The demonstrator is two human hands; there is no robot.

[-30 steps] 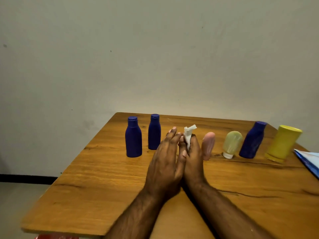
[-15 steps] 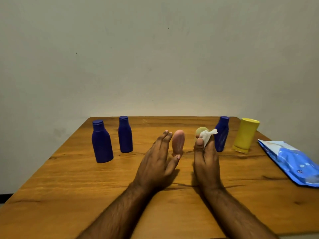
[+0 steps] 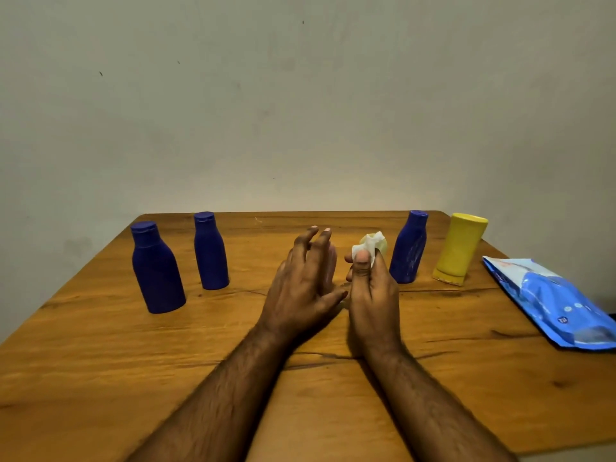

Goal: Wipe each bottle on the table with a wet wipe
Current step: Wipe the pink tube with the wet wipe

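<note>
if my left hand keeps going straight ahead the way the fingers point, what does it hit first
Probably the pink bottle, mostly hidden right behind the left hand fingers. Depth is unclear; past it only bare table shows.

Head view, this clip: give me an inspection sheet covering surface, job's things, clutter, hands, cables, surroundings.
Surface: wooden table, dark grain cracks across it.
Job's things: three blue bottles upright, two at left, one at right; yellow bottle standing on its cap; pale bottle mostly hidden behind the right hand; pink bottle mostly hidden behind the left hand; wipe crumpled.
Clutter: blue wipes pack at the right edge.
Hands: left hand open, fingers spread; right hand pinches the wipe.
Cables: nothing seen.
Surroundings: plain wall with small marks.
</note>
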